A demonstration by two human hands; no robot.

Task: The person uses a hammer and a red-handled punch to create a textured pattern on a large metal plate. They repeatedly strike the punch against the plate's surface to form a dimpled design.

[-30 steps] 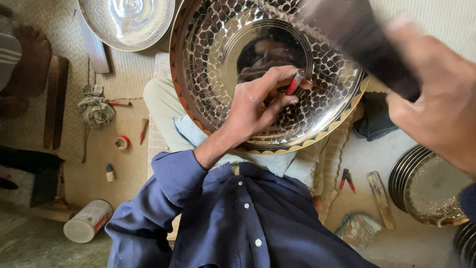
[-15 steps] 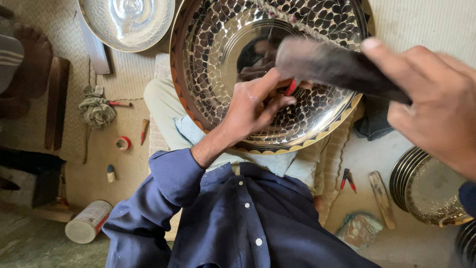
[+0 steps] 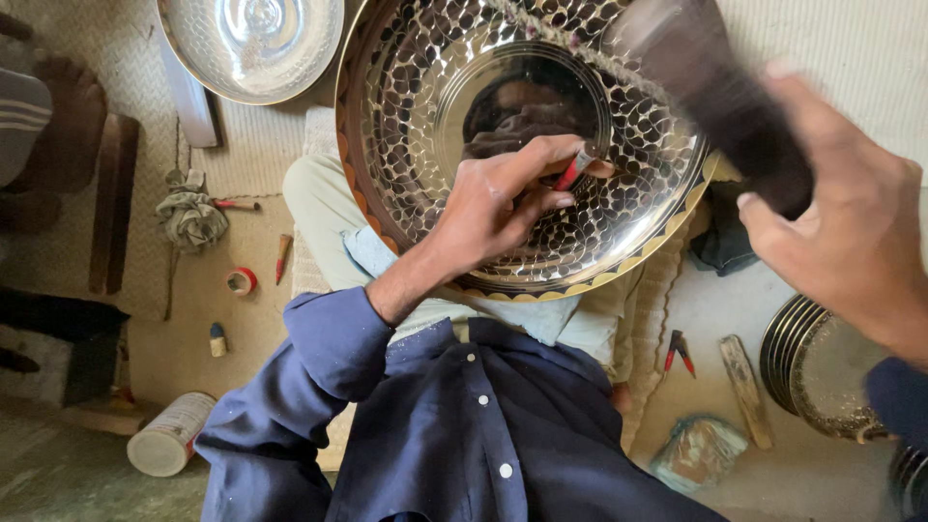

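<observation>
Item: large round metal tray [image 3: 503, 242], polished, with a hammered scale pattern around a smooth mirror centre and a scalloped gold-toned rim; it rests tilted on the seated person's lap, directly under the fingers of both hands

Left hand [image 3: 493, 208]: lies on the patterned band of the tray, just below the mirror centre; thumb and forefinger are pinched together on a small red-handled tool [image 3: 577, 169], whose tip meets the metal just beyond the fingertips; the other fingers curl beneath, touching the tray

Right hand [image 3: 851, 232]: raised above the tray's right rim, fingers wrapped closed around the handle of a dark hammer [image 3: 715, 87]; the hammer head is blurred and extends up and leftward from the fingers, over the upper right part of the tray

Surroundings, placed from the left fingers: second silver tray [image 3: 251, 43] on the floor, well up and to the left; crumpled rag [image 3: 190, 215] and roll of red tape [image 3: 241, 281] far to the left; white can [image 3: 169, 435] lying down-left by the blue sleeve

Placed from the right fingers: red-handled pliers [image 3: 679, 350] and wooden block [image 3: 746, 389] on the floor below; stack of plates [image 3: 822, 372] just under the wrist; dark cloth [image 3: 720, 237] just left of the palm, beside the tray's rim
</observation>
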